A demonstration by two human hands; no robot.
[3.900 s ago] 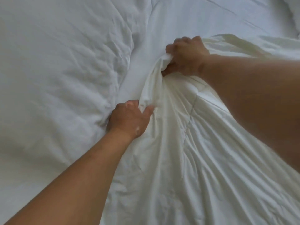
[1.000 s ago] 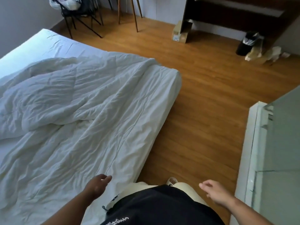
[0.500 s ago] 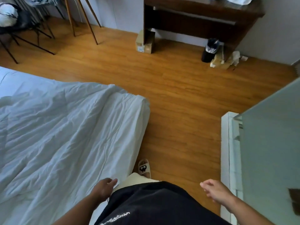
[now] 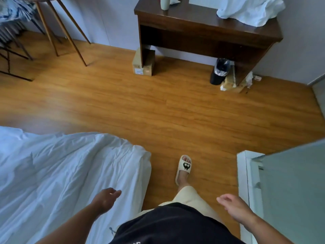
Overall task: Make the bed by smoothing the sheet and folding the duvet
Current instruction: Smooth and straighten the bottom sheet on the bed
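The white, wrinkled duvet point(image 4: 58, 173) covers the bed corner at the lower left and drapes over the mattress edge. My left hand point(image 4: 107, 199) hangs just above the duvet near that edge, fingers loosely apart, holding nothing. My right hand point(image 4: 233, 208) is out over the wooden floor to the right of my body, also open and empty. I stand beside the bed's corner, with one foot in a white slipper point(image 4: 183, 169) stepped forward on the floor. The sheet under the duvet is hidden.
A dark wooden desk point(image 4: 207, 25) stands against the far wall with a white cloth point(image 4: 249, 9) on top, a cardboard box point(image 4: 143, 64) and a black bin point(image 4: 219, 71) beneath. Chair legs point(image 4: 65, 30) stand at back left. A white frame with a glass panel point(image 4: 288, 191) is close on my right.
Both hands let go of the duvet earlier. Over the last second the view swung right and up from the bed toward the desk, and my slippered foot stepped forward along the bed's side.
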